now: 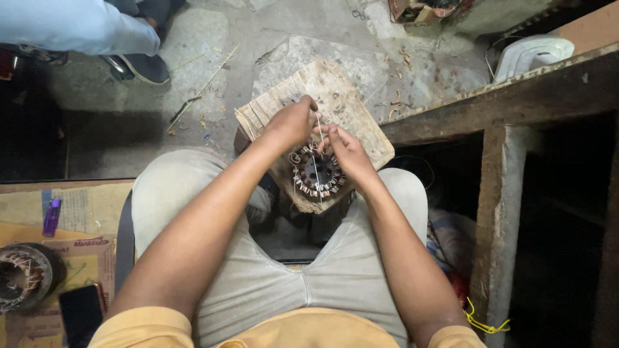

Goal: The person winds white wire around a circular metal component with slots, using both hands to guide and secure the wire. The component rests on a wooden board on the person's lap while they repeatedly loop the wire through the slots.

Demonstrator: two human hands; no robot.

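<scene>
A round motor stator [317, 174] with copper windings lies on a worn wooden block [335, 87] in front of my knees. My left hand [293, 122] is closed above the stator's far rim, pinching a thin pale thread [319, 125] that runs up from the windings. My right hand [342, 145] sits right beside it, fingers curled on the same thread at the stator's upper edge. Both hands touch each other over the ring.
Another wound stator [22, 277], a dark phone [80, 312] and a purple lighter [51, 216] lie on cardboard at my left. A wooden bench frame [503, 193] stands at my right. Another person's shoe [145, 67] and trouser leg are at the top left.
</scene>
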